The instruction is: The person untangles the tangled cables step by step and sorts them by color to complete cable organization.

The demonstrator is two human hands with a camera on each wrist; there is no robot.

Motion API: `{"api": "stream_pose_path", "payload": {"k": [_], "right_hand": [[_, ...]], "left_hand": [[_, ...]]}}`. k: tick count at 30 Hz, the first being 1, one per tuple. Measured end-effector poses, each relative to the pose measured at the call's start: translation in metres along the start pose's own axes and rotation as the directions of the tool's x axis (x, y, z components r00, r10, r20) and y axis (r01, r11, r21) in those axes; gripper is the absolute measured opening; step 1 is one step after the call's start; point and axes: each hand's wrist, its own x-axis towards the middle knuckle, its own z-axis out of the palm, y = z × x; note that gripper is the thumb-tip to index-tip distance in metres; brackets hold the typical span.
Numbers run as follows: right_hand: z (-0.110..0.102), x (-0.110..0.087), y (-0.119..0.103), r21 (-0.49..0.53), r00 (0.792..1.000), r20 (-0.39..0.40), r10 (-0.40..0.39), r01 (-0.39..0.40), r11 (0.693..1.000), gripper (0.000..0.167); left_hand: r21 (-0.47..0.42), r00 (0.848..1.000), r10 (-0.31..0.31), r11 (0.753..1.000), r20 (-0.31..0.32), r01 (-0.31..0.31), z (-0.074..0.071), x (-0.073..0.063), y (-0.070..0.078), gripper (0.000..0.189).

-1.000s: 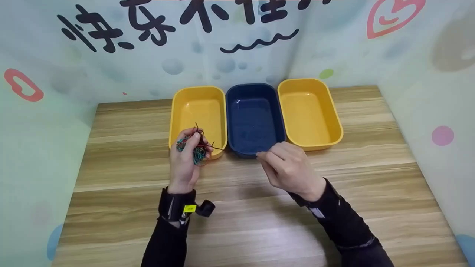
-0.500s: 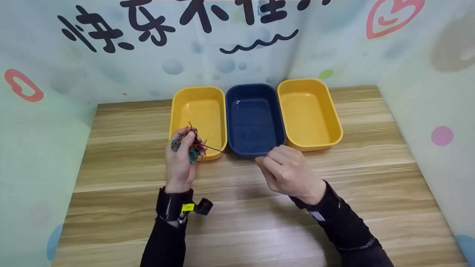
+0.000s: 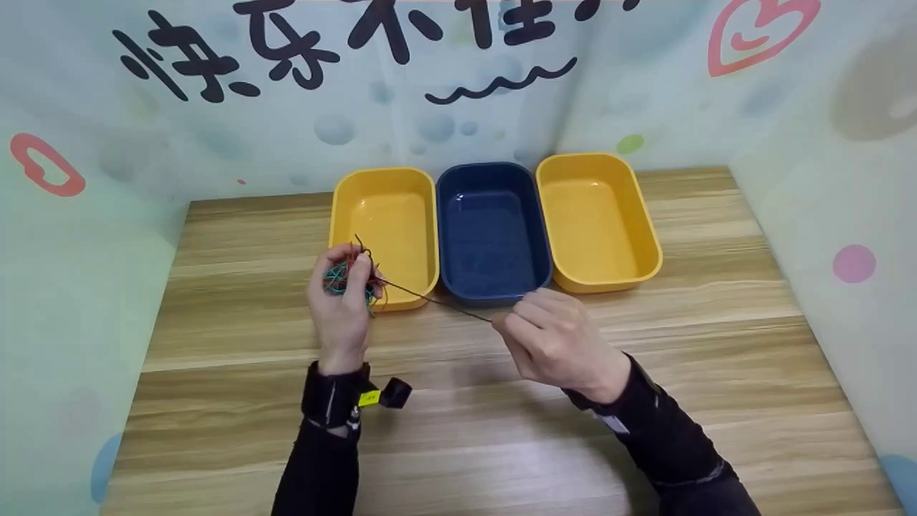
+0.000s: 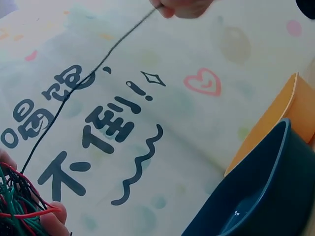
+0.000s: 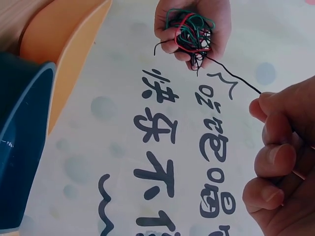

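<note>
Presumably for tension, the right hand (image 3: 559, 342) pinches a thin black wire (image 4: 67, 98) before the navy rectangular plastic tub (image 3: 494, 236); leftward of it, the left hand (image 3: 340, 315) grips tangled red-green-black wires (image 5: 192, 35).

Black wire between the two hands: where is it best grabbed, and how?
Likely the loose stretch of black wire outside the tangled bundle, pinched from the person's right, as the right hand does. It is thin, so a pinch suits it, and it leaves the bundle towards that side; the left hand holds the bundle.
</note>
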Motion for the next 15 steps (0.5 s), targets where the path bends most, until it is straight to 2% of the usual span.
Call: {"api": "stream_pose_path", "payload": {"k": [3,5,7,9,12,15], "right_hand": [[-0.004,0.0,0.002,-0.003,1.0,-0.019,0.021,-0.021,1.0,0.027],[-0.007,0.001,0.005,-0.004,0.999,-0.03,0.039,-0.039,0.999,0.027],[-0.01,0.0,0.008,-0.006,0.997,-0.044,0.06,-0.06,0.998,0.026],[-0.013,-0.001,0.013,0.003,0.994,-0.068,0.091,-0.091,0.996,0.022],[-0.018,-0.003,0.021,0.026,0.983,-0.107,0.148,-0.146,0.989,0.013],[-0.022,-0.006,0.03,0.06,0.969,-0.124,0.216,-0.209,0.976,0.007]], "left_hand": [[0.051,0.999,0.033,0.998,0.018,-0.034,-0.002,0.001,-0.001,0.007],[0.073,0.998,0.033,0.997,0.05,-0.037,-0.003,0.001,-0.001,0.006],[0.091,0.995,0.019,0.995,0.102,-0.028,-0.005,0.001,-0.001,0.006],[0.102,0.985,-0.015,0.995,0.173,-0.003,-0.006,0.001,0.0,0.008],[0.13,0.952,-0.093,0.99,0.291,0.057,-0.007,0.0,0.002,0.012],[0.206,0.9,-0.175,0.974,0.4,0.098,-0.006,-0.003,0.005,0.015]]}}
